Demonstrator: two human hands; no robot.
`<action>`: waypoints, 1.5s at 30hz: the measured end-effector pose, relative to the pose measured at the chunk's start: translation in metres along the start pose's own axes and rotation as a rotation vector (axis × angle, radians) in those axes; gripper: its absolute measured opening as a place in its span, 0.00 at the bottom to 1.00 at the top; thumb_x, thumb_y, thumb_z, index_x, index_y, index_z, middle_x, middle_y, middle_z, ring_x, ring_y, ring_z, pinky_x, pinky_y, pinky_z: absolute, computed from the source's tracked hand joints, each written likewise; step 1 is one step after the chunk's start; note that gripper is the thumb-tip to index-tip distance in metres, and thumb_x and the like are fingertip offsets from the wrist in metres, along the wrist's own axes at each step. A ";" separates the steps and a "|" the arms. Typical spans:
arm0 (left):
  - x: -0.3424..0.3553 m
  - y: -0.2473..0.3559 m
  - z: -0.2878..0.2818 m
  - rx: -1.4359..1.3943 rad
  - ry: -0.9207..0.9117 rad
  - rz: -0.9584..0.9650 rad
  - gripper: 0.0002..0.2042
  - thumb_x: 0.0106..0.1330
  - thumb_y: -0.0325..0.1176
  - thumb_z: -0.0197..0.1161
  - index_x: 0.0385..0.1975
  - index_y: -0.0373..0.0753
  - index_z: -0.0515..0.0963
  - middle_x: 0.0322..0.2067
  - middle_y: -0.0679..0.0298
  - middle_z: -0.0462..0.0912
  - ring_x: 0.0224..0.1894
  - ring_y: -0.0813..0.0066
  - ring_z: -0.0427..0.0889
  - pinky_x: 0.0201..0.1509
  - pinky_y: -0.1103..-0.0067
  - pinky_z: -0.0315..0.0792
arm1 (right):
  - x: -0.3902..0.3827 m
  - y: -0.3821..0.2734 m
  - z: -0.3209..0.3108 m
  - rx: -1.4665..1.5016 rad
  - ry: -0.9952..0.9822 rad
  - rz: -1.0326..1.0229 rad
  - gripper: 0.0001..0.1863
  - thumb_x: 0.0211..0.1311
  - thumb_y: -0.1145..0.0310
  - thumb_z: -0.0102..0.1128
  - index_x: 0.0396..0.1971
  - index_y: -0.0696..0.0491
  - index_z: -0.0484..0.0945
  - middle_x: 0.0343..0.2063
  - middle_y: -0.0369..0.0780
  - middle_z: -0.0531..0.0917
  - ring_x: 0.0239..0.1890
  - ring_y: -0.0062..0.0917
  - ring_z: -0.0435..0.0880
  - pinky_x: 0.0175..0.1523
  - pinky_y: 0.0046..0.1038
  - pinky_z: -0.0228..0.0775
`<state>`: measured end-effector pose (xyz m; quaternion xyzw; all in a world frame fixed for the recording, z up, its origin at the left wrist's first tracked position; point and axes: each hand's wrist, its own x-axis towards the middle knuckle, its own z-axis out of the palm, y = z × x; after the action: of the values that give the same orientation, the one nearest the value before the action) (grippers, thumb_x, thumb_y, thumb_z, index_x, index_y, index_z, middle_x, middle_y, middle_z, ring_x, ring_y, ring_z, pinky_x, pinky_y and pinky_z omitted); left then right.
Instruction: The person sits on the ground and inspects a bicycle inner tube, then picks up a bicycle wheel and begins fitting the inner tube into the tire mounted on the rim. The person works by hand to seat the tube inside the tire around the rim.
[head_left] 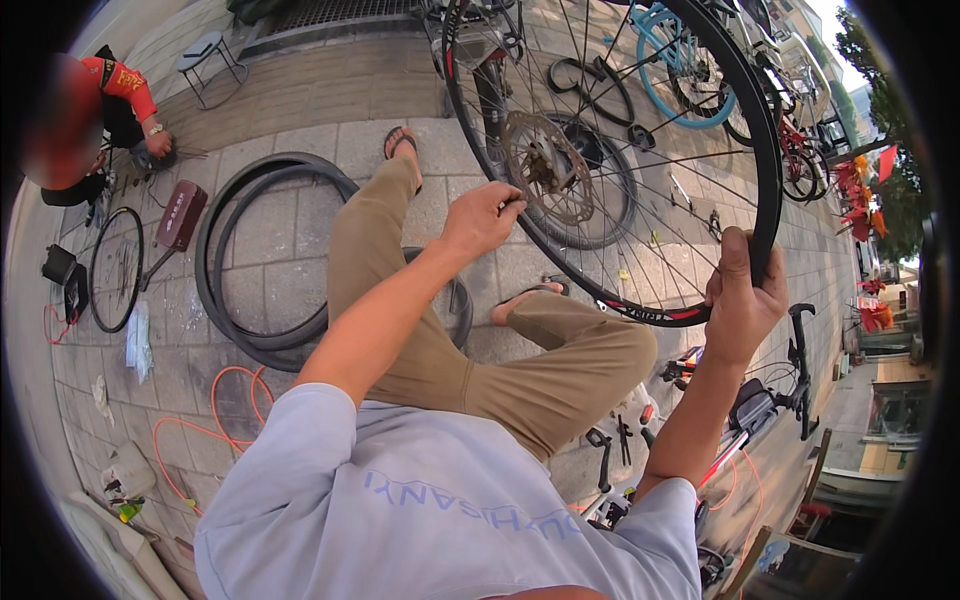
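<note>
A bicycle wheel (682, 316), with a black rim, spokes and a silver brake disc (574, 203), is held upright and tilted before me. My right hand (742, 292) is wrapped round its right side, thumb on the rim. My left hand (482, 217) is closed in a pinch at the rim's left side; what exactly lies between the fingertips is too small to tell. Behind this wheel another wheel with a tyre (622, 215) is partly visible on the paving, between my sandalled feet.
Loose black tyres (230, 310) lie left of my legs, near a maroon case (181, 212) and an orange hose (215, 390). A person in red (120, 95) crouches at upper left by a stool (205, 55). Bicycles (690, 85) stand behind; bicycle parts (755, 405) lie at right.
</note>
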<state>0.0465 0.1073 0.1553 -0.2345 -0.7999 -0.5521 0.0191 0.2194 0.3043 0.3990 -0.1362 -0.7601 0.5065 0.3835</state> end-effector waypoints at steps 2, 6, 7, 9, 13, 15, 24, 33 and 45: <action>-0.008 0.002 0.006 0.092 -0.007 0.017 0.09 0.70 0.37 0.66 0.43 0.41 0.86 0.39 0.58 0.88 0.40 0.55 0.87 0.44 0.65 0.79 | 0.001 0.005 0.007 -0.008 -0.013 0.025 0.13 0.66 0.65 0.77 0.38 0.57 0.81 0.21 0.27 0.75 0.18 0.07 0.65 0.21 0.17 0.50; -0.007 -0.028 0.002 0.151 0.131 -0.018 0.08 0.69 0.36 0.67 0.42 0.41 0.87 0.40 0.57 0.88 0.43 0.54 0.87 0.44 0.65 0.79 | -0.005 0.004 0.003 -0.090 0.015 0.075 0.13 0.66 0.66 0.77 0.37 0.57 0.81 0.21 0.26 0.74 0.19 0.07 0.65 0.23 0.17 0.50; 0.001 -0.040 -0.009 0.173 0.179 -0.017 0.08 0.69 0.37 0.67 0.42 0.42 0.87 0.40 0.58 0.88 0.43 0.54 0.87 0.44 0.65 0.79 | -0.006 0.005 0.001 -0.079 0.003 0.069 0.13 0.66 0.66 0.77 0.37 0.56 0.81 0.21 0.26 0.74 0.19 0.07 0.65 0.23 0.16 0.50; 0.020 -0.058 -0.027 0.229 0.233 0.048 0.09 0.69 0.38 0.66 0.42 0.43 0.87 0.41 0.60 0.89 0.44 0.55 0.87 0.44 0.64 0.79 | -0.011 0.006 -0.006 -0.062 -0.023 0.072 0.12 0.67 0.66 0.77 0.36 0.56 0.81 0.21 0.26 0.74 0.19 0.07 0.65 0.23 0.16 0.50; 0.033 -0.065 -0.044 0.309 0.188 0.056 0.08 0.70 0.38 0.64 0.42 0.46 0.87 0.42 0.62 0.88 0.45 0.54 0.87 0.45 0.62 0.80 | -0.020 0.008 0.002 -0.074 -0.039 0.024 0.13 0.66 0.65 0.77 0.35 0.56 0.81 0.20 0.26 0.74 0.18 0.07 0.65 0.22 0.16 0.49; 0.031 -0.078 -0.050 0.378 0.163 0.020 0.08 0.70 0.38 0.65 0.42 0.46 0.87 0.41 0.63 0.89 0.45 0.55 0.87 0.45 0.64 0.80 | -0.020 0.009 0.005 -0.058 -0.029 0.026 0.13 0.66 0.65 0.77 0.36 0.56 0.81 0.20 0.27 0.74 0.17 0.07 0.65 0.21 0.16 0.49; -0.048 -0.075 0.023 0.335 -0.091 0.050 0.09 0.69 0.38 0.63 0.39 0.41 0.84 0.41 0.58 0.87 0.44 0.49 0.86 0.46 0.59 0.80 | -0.012 0.004 0.010 -0.078 -0.005 0.067 0.15 0.65 0.62 0.78 0.38 0.57 0.83 0.20 0.27 0.75 0.16 0.08 0.66 0.20 0.17 0.52; -0.098 -0.043 0.058 0.275 -0.339 -0.115 0.10 0.68 0.39 0.63 0.39 0.40 0.83 0.41 0.55 0.85 0.45 0.47 0.85 0.48 0.57 0.78 | -0.008 0.021 0.023 -0.258 -0.084 0.175 0.19 0.64 0.56 0.79 0.36 0.57 0.83 0.20 0.27 0.74 0.19 0.09 0.66 0.24 0.17 0.52; -0.071 -0.045 0.051 -0.715 -0.047 -0.612 0.22 0.68 0.28 0.73 0.59 0.36 0.74 0.38 0.67 0.81 0.35 0.79 0.81 0.32 0.80 0.74 | -0.001 0.046 0.066 -0.071 -0.159 0.382 0.14 0.65 0.62 0.74 0.39 0.57 0.82 0.17 0.27 0.73 0.14 0.10 0.65 0.19 0.20 0.52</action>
<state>0.1037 0.1147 0.0759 0.0077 -0.5922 -0.7677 -0.2448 0.1646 0.2805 0.3457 -0.2508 -0.7657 0.5522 0.2142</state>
